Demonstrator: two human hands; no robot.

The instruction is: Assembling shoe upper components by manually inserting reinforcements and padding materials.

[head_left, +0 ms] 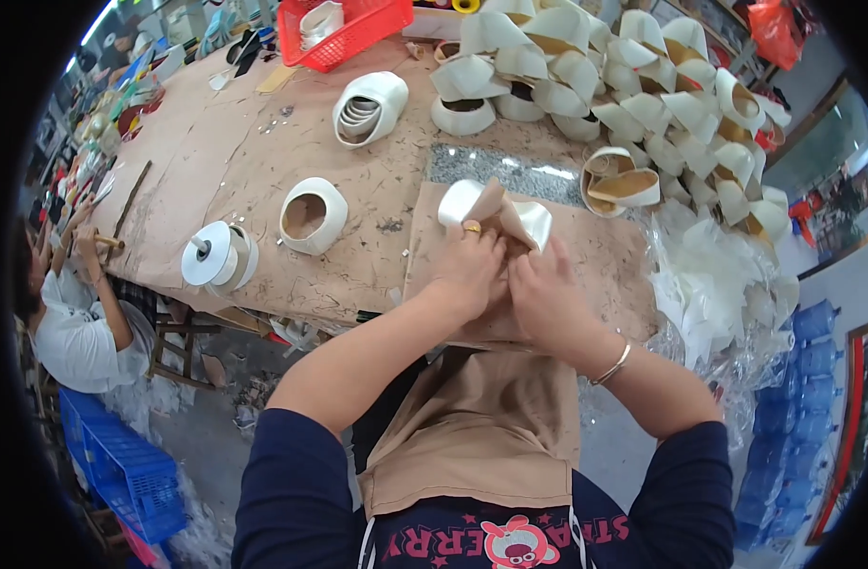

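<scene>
My left hand [470,268] and my right hand [548,292] meet over the brown sheet at the table's near edge. Between them is a glossy white shoe upper [530,220] with a beige lining, folded and standing partly up. The fingers of both hands are bent and closed on its near edge; the fingertips are partly hidden behind the material. Just beyond lies a grey speckled stone slab [510,173]. One more white upper [617,182], lining showing, rests right of the slab.
Piled white uppers [643,90] fill the far right, above crumpled clear plastic [704,284]. Leftward stand a tape spool [206,254], a single upper [313,216] and nested uppers [369,109]. A red basket [344,38] sits at the back. Another person [83,322] works at far left.
</scene>
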